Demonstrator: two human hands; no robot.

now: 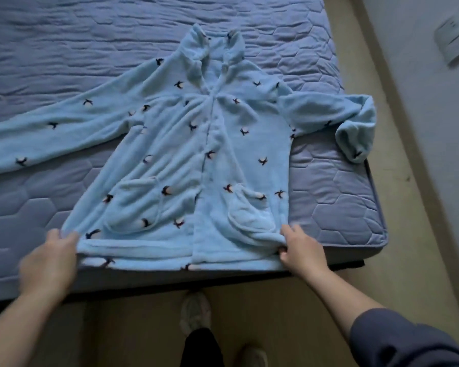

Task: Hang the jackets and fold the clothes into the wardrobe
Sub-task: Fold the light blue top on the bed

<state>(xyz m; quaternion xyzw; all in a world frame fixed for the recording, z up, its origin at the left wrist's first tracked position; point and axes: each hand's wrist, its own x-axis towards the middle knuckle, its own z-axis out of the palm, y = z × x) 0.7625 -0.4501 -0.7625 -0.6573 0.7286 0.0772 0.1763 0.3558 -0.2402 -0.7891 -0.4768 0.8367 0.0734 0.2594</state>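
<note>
Now the blue fleece jacket (196,154) lies spread front-up on the bed (64,49), hem along the near mattress edge. Left hand (48,263) and right hand (302,252) each hold a hem corner, fingers (289,231) pinching cloth. Beyond the left fingers a sleeve (51,128) crosses bare mattress; beyond the right, the other sleeve (355,128) folds over the bed's side edge.

One pale blue fleece jacket (186,144) lies on one bed (64,49), its hem at the bed's near edge. It has two sleeves, one sleeve (51,128) spread toward the bed's left edge and the other sleeve (329,112) bunched at the right edge, and two front pockets, one pocket (133,207) on each side (252,210). Two hands show, the left hand (48,263) and the right hand (302,250), one at each hem corner. Two shoes (195,311) stand on the floor. One wall plate (453,41) shows.
</note>
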